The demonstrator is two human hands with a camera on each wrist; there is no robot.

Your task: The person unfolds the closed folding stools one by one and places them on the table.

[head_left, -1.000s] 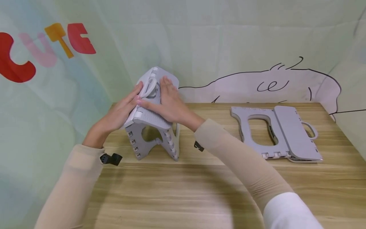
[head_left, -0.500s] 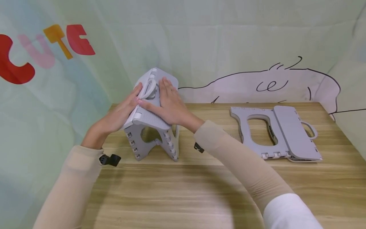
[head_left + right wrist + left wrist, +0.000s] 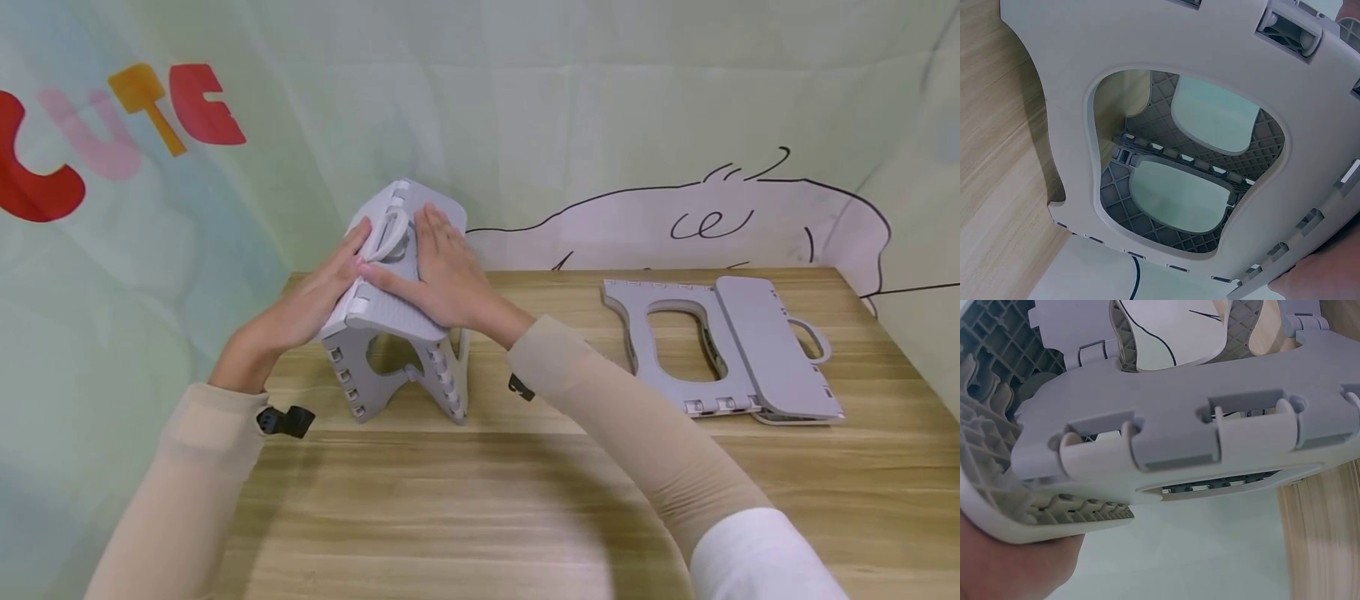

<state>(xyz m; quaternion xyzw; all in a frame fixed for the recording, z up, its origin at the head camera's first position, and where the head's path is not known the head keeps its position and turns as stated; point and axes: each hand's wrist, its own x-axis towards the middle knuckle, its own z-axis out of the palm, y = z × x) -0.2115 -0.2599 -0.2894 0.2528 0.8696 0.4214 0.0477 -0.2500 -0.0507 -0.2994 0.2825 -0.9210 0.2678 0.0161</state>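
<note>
Grey folding stool (image 3: 396,312) stands part-folded on the tabletop (image 3: 450,508), left side, top peaked. Left hand (image 3: 318,293) and right hand (image 3: 450,282) lie on opposite seat panels (image 3: 452,206), fingers (image 3: 441,229) straight, grasping nothing; probably placed to spread pressure across the hinge (image 3: 398,197). Second stool (image 3: 776,354) lies flattened, right.

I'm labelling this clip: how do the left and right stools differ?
The left stool stands; the right stool lies flat. The left stool is peaked under the left hand and right hand; no hand touches the right stool. Both are grey and hinged.
</note>
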